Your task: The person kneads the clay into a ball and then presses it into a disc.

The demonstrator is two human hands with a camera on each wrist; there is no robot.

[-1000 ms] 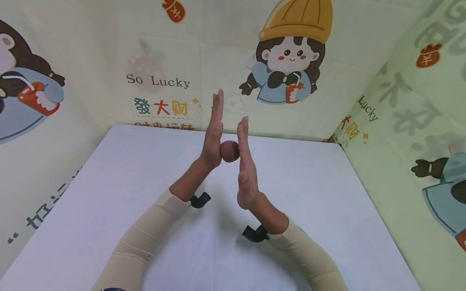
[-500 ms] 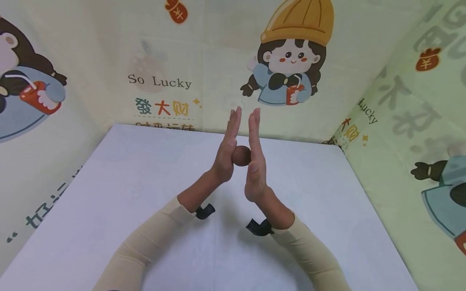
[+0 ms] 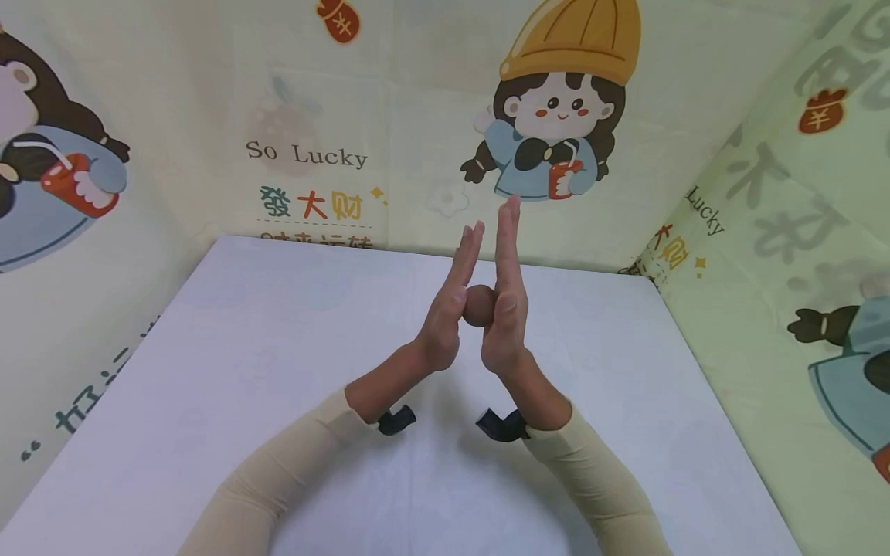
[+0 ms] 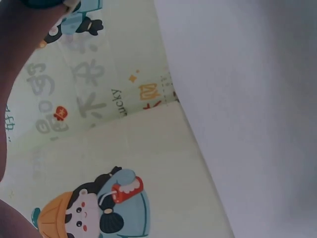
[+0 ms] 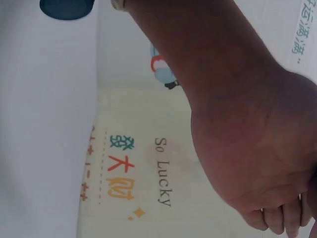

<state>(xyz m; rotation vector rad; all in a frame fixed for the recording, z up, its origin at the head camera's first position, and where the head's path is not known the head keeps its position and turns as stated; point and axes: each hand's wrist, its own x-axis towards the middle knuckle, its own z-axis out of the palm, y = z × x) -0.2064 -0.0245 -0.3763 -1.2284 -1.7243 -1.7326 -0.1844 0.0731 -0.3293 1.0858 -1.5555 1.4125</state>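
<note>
A smooth brown ball (image 3: 479, 306) sits between the two upright palms, above the table. My left hand (image 3: 445, 316) touches it from the left, with straight fingers pointing up and away. From the right, my right hand (image 3: 507, 301) touches the ball, its fingers straight too and reaching a little higher than the left ones. In the right wrist view, the right hand's palm and wrist (image 5: 247, 129) fill much of the right side; the ball cannot be seen there. Only a dark, blurred part of the left hand or forearm (image 4: 15, 64) shows in the left wrist view.
A white table (image 3: 313, 309) lies below the hands. Pale printed cloth (image 3: 424, 116) with cartoon figures and lettering stands behind it and on both sides. Black wrist-worn pieces (image 3: 502, 425) hang beneath both forearms, close to the tabletop.
Both hands and the ball have shifted right. The left hand has slid nearer to me while the right has slid farther away, the ball staying between the palms.
</note>
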